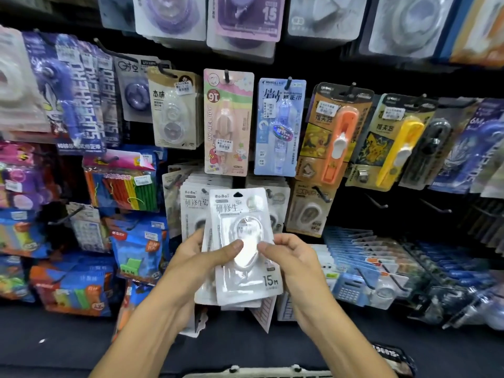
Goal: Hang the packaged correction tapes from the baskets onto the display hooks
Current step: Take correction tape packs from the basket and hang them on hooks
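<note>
Left hand (199,257) grips stack of white correction tape packs (240,285), fingers curled behind, thumb pressed on front blister. Right hand (289,257) pinches front pack (234,214) at right edge, thumb on blister, fingers tucked behind. Stack held upright between both hands, front pack's hang hole above fingers. More matching packs (191,205) hang on hook just behind and left of fingers. Pink pack (227,121) and blue pack (278,126) hang above fingers. White basket rim (259,373) below wrists.

White correction tape packs (242,249) stacked upright, fanned, before display hooks (321,193).
</note>
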Available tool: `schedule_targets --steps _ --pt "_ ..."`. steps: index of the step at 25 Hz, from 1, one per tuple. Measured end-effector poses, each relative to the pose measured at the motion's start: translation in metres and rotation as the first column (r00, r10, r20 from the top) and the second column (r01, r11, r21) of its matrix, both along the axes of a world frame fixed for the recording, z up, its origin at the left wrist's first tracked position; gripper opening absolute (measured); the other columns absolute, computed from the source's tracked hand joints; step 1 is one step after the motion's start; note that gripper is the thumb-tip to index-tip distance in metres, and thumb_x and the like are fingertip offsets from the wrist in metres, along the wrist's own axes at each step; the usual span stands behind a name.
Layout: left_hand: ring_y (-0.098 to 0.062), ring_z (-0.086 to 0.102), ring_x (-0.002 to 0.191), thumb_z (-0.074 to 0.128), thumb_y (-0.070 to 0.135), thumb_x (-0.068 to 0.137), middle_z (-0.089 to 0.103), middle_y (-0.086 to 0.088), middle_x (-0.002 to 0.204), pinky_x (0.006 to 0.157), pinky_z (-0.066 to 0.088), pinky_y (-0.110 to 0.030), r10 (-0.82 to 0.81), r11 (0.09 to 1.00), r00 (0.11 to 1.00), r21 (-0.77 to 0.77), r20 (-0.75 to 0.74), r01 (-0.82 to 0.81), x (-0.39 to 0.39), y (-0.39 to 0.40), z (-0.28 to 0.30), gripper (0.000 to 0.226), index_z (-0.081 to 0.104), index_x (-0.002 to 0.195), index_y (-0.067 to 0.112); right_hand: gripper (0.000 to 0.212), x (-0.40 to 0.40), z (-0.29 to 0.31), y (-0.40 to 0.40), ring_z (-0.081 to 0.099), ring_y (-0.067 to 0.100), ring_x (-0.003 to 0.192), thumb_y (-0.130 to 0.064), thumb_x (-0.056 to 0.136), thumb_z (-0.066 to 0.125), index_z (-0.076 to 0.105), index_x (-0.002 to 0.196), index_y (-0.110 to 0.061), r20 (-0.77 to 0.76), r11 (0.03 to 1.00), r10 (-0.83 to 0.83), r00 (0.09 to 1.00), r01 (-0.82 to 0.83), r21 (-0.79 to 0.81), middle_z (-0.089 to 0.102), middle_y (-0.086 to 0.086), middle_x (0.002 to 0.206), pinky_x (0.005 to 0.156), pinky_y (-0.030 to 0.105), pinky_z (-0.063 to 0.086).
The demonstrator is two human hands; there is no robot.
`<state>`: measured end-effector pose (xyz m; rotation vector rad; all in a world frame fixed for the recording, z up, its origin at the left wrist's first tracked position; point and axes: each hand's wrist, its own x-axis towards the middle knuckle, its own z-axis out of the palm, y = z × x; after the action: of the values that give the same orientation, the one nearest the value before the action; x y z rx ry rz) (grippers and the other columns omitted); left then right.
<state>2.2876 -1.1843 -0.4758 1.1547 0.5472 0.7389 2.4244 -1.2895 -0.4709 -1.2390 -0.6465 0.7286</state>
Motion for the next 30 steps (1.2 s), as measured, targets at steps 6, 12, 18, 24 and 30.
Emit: schedule_targets --steps 6,12,18,24,30 --pt "-0.021 0.078 0.089 0.082 0.007 0.077 0.081 -0.002 0.101 0.067 0.061 -0.032 0.167 0.985 0.985 0.054 -0.049 -0.164 -0.001 -0.007 0.004 0.040 0.072 0.114 0.020 0.026 0.011 -0.009 -0.003 0.056 0.006 0.064 -0.004 0.096 0.062 0.055 0.098 -0.029 0.274 0.973 -0.232 0.933 0.223 0.066 0.066 -0.010 0.074 0.061 0.020 0.046" --pt "-0.024 0.079 0.085 0.079 0.008 0.082 0.081 -0.002 0.097 0.077 0.060 -0.041 0.329 0.944 0.944 -0.024 -0.006 -0.329 -0.010 -0.001 0.010 0.027 0.074 0.104 0.021 0.035 0.020 -0.016 -0.006 0.054 0.007 0.064 -0.010 0.100 0.043 0.056 0.100 -0.043 0.549 0.891 -0.419 0.723 0.445 0.095 0.058 -0.010 0.086 0.054 0.030 0.043" --pt "-0.018 0.079 0.081 0.073 0.008 0.089 0.081 0.003 0.096 0.056 0.060 -0.031 0.346 0.937 0.938 0.039 0.014 -0.346 -0.006 -0.004 0.010 0.023 0.073 0.106 0.024 0.044 0.016 -0.005 0.013 0.048 -0.003 0.110 -0.010 0.102 0.051 0.049 0.140 -0.030 0.647 0.929 -0.019 0.762 0.253 -0.271 0.038 -0.011 0.136 0.084 0.011 0.043" --pt "-0.009 0.076 0.093 0.063 0.020 0.097 0.079 0.007 0.107 0.072 0.058 -0.021 0.094 0.974 0.994 0.211 -0.052 -0.081 0.015 -0.008 0.004 0.019 0.070 0.110 0.033 0.047 -0.007 -0.015 0.007 0.061 -0.004 0.113 -0.025 0.085 0.078 0.054 0.118 -0.047 0.372 0.992 0.044 0.927 -0.084 0.093 0.063 -0.025 0.120 0.089 0.017 0.052" --pt "-0.018 0.010 0.152 0.059 0.041 0.093 0.012 0.009 0.168 0.121 0.022 -0.048 0.702 0.336 0.614 0.928 -0.362 0.163 0.017 0.027 -0.014 0.070 0.028 0.155 0.033 0.043 0.027 -0.007 0.002 0.041 -0.028 0.112 -0.020 0.092 0.070 0.056 0.113 -0.056 0.348 0.985 -0.169 0.922 0.170 0.028 0.052 -0.034 0.127 0.092 0.016 0.036"
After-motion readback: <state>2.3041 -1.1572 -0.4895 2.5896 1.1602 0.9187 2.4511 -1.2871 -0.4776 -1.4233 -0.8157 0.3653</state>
